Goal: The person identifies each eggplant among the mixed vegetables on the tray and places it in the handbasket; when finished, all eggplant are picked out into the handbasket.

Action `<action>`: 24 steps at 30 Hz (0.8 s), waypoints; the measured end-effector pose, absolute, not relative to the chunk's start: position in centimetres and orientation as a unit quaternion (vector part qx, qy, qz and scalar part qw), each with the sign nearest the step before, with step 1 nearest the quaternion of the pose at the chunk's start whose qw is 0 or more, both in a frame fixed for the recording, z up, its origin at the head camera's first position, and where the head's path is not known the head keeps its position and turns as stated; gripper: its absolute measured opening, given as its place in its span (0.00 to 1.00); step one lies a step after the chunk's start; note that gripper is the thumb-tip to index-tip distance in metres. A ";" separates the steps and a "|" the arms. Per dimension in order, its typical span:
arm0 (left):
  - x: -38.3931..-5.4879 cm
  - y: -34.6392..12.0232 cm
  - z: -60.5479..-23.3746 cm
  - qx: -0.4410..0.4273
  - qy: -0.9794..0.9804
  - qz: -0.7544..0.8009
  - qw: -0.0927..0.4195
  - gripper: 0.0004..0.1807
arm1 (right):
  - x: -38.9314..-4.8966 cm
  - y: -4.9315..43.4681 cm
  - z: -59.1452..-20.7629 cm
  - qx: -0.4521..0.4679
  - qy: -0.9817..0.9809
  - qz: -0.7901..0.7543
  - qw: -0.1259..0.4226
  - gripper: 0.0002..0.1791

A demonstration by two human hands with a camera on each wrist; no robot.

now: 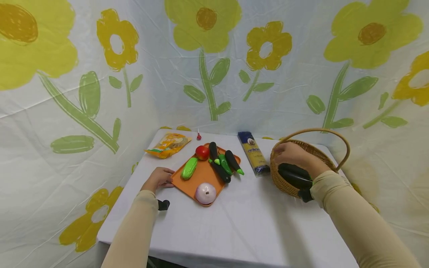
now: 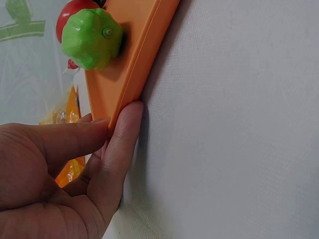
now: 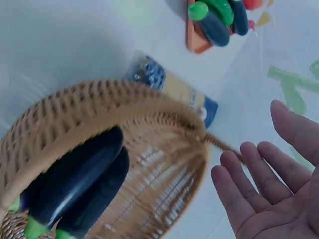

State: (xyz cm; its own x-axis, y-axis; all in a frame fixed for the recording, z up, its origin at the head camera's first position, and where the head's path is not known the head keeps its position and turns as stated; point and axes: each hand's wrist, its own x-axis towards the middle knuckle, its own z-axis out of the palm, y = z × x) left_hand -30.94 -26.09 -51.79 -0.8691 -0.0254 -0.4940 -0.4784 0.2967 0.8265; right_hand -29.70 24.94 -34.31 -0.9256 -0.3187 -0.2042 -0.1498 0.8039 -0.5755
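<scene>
At the left corner of the orange tray (image 1: 191, 185), your left hand (image 1: 160, 177) pinches the edge between thumb and fingers; a light, level hold probably serves best, since the round onion (image 1: 205, 193) near the closest corner could roll. Off to the right, your right hand (image 1: 293, 154) is over the wicker basket (image 1: 283, 183), fingers loosely extended and holding nothing. Dark eggplants (image 3: 79, 174) lie inside the basket, and similar ones rest on the tray. If you lift one, clear the handle (image 1: 323, 130) with your wrist and grasp around the middle. Your right forearm slants inward across the basket's near side; your left reaches forward, low over the counter (image 1: 254, 223).
</scene>
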 end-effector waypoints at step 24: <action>-31.0 -26.3 -52.0 -0.156 0.770 0.590 0.189 0.26 | -33.5 14.4 -38.9 -0.164 0.932 -0.260 0.191 0.33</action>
State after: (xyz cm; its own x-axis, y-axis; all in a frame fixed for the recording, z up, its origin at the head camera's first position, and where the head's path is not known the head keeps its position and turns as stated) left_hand -30.96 -26.26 -52.01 -0.8797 -0.0162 -0.4752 -0.4630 0.2565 0.8484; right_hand -33.54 14.41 -38.91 -0.8732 -0.4057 -0.2701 -0.2073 0.8107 -0.5475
